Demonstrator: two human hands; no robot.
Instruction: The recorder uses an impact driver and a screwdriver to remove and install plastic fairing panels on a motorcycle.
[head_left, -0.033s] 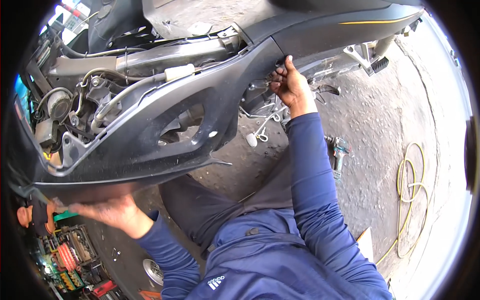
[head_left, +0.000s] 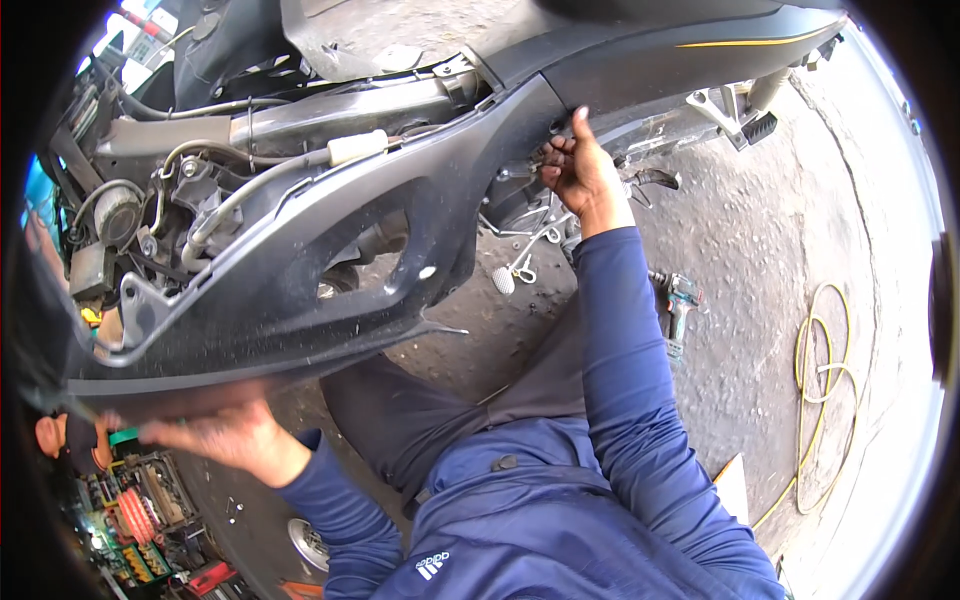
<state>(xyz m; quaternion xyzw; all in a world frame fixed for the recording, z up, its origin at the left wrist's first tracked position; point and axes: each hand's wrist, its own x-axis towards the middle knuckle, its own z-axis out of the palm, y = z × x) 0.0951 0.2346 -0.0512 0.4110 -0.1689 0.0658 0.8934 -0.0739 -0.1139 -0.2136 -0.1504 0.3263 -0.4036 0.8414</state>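
Note:
A dark grey motorcycle fairing panel [head_left: 300, 315] with an opening in its middle hangs along the bike's side. My left hand [head_left: 225, 435] lies palm up under the panel's lower front edge. Its fingers are stretched out, slightly blurred, and touch or nearly touch the panel from below. At the panel's rear end, by the seam with the tail cover [head_left: 680, 65], my right hand [head_left: 583, 175] has its fingers curled at the edge. Its thumb points up against the plastic. Exactly what those fingertips press on is partly hidden.
Behind the panel the bike frame [head_left: 330, 105], hoses and a white connector [head_left: 357, 147] lie exposed. A cordless drill [head_left: 680, 312] stands on the ground right of my forearm. A yellow hose [head_left: 800, 400] coils farther right. At lower left are a toolbox [head_left: 150, 500] and another person [head_left: 75, 440].
The panel's front end has shifted slightly, and my left hand has moved a little with it. My right hand stays at the seam, nearly still.

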